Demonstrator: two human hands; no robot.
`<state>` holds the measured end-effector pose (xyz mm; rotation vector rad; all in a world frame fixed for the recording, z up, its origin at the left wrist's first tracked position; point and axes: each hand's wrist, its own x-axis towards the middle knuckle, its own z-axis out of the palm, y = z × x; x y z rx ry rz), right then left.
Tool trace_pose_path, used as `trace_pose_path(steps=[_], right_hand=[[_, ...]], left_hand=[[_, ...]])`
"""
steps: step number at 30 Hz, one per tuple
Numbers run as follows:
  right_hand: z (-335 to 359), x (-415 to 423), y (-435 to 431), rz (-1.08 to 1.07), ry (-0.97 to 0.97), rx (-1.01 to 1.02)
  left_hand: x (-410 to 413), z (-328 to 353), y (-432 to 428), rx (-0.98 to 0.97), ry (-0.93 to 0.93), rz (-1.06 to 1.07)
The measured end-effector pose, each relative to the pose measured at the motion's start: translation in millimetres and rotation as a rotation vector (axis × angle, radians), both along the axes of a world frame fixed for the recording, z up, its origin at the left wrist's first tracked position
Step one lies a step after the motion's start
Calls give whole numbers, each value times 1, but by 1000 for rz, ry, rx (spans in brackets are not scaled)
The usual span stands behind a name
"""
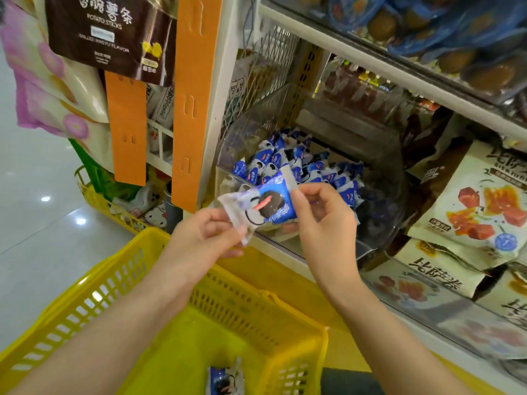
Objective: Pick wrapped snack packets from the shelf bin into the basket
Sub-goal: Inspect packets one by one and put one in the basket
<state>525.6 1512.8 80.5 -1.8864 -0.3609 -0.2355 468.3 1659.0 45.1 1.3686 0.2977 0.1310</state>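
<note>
Packet (262,208) pinched at both ends by our left fingers (225,228) and right fingers (313,193) mid-frame; we'd next drop it into basket (119,258).

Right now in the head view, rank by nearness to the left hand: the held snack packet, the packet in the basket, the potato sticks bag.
1. held snack packet: pinched by the left hand itself.
2. loose packet: below, in the yellow basket.
3. potato sticks bag: hanging upper left.
</note>
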Motion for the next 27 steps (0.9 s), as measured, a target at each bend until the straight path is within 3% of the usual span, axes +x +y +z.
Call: trace_pose_path(steps=[6,10,12,20,27], right_hand=[[-1,-11,0,171,129,-22],[-14,-14,-2,278,64,-637],[-18,-15,-2,265,68,-741],[-12,-21,9,349,-27,-407],[-12,-17,12,312,192,-94]], left_hand=[[6,4,11,5,-93,276],[5,10,14,176,-162,338],[3,8,15,285,-164,288],[-8,5,6,627,-211,120],[-6,8,2,519,-171,57]])
